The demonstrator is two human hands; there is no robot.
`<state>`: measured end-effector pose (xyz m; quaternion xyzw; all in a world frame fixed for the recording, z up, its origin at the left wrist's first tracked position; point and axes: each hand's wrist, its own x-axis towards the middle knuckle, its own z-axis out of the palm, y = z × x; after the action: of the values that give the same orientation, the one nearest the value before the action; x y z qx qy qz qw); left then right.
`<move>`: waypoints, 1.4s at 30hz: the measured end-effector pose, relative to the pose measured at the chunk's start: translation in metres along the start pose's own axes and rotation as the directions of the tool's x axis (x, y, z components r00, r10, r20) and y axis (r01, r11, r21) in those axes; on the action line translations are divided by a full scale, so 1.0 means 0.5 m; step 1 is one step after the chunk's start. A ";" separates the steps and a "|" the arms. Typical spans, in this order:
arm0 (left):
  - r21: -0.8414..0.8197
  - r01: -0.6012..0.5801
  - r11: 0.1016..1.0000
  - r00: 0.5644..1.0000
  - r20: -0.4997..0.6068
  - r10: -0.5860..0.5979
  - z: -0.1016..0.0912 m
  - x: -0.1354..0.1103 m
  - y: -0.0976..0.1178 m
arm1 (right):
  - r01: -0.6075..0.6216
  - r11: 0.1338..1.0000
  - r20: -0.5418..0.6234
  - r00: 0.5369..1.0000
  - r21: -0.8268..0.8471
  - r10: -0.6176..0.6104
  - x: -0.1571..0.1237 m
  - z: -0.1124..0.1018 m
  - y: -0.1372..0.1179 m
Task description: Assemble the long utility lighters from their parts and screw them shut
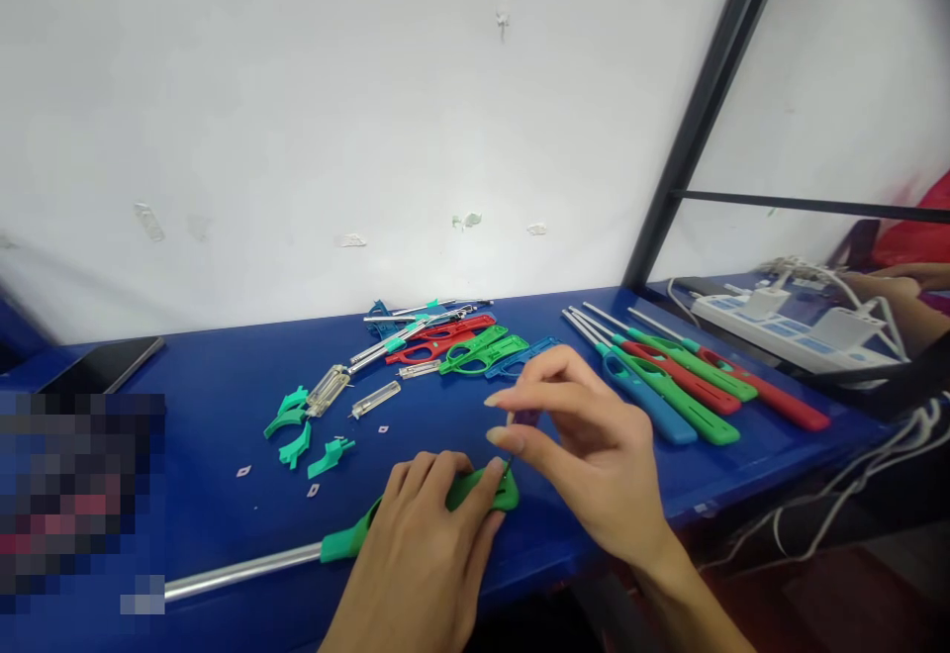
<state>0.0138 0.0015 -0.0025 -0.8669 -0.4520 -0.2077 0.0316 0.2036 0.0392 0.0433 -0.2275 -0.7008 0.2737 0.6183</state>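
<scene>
A green long-necked gas lighter (345,544) lies across the front of the blue table, its metal tube pointing left. My left hand (423,544) is closed over its green handle and holds it down. Above the handle's right end, my right hand (579,435) pinches a small screwdriver (525,418). Its thin dark shaft points down to the handle's end, beside my left fingertips; whether the tip sits in a screw is hidden. Past my hands lie green and red handle shells (475,351), clear fuel tanks (376,400) and teal triggers (332,457).
Several whole lighters (690,386) in blue, green and red lie at the right. Metal tubes (375,351) are piled near the wall. A black phone (104,366) rests at the left. A white power strip (772,331) with cables lies beyond the black metal frame (705,109), near another person's arm.
</scene>
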 end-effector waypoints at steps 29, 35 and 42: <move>-0.092 0.057 0.994 0.996 0.070 -0.051 -0.014 0.007 0.022 | 0.028 0.980 -0.001 1.000 -0.198 -0.029 -0.009 -0.006 -0.011; -0.086 0.071 0.994 0.996 0.069 -0.065 -0.014 0.009 0.026 | 0.043 0.984 0.042 0.998 -0.173 -0.036 -0.009 -0.012 -0.019; -0.088 0.060 0.994 0.996 0.076 -0.053 -0.019 0.010 0.027 | -0.020 0.992 0.080 0.996 -0.125 0.030 -0.007 -0.016 -0.007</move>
<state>0.0239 -0.0050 0.0097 -0.8613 -0.4674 -0.1967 -0.0303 0.2122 0.0352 0.0438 -0.2628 -0.7382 0.2465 0.5703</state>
